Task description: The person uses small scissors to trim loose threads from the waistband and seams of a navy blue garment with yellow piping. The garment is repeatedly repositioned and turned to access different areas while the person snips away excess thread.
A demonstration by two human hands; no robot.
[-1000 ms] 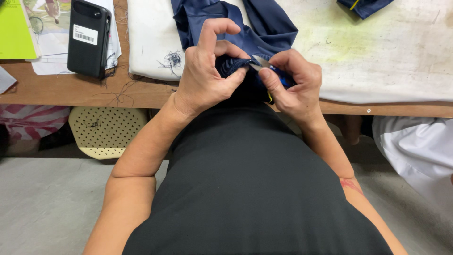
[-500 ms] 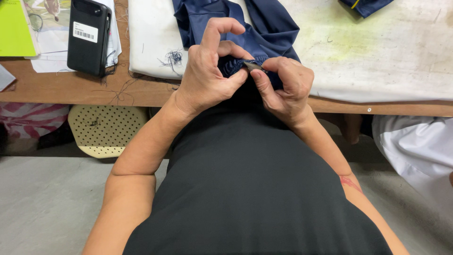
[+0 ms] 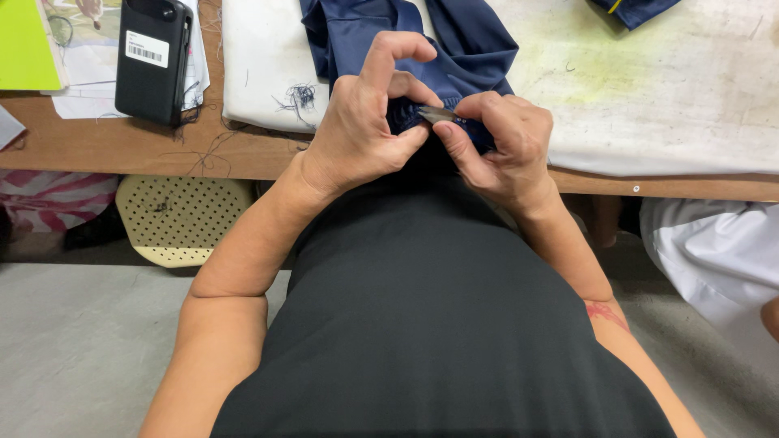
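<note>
A wooden counter (image 3: 105, 150) carries a stained white pad (image 3: 665, 97) along its near edge. A navy blue garment (image 3: 454, 49) lies bunched at that edge, its near fold pulled over toward the person. The left hand (image 3: 357, 130) has its grip pinched shut on the fold; the right hand (image 3: 499, 142), touching it, holds a small metal tool (image 3: 438, 114) against the cloth. A tuft of loose thread (image 3: 299, 96) lies just left, and a black phone (image 3: 152, 58) farther left.
</note>
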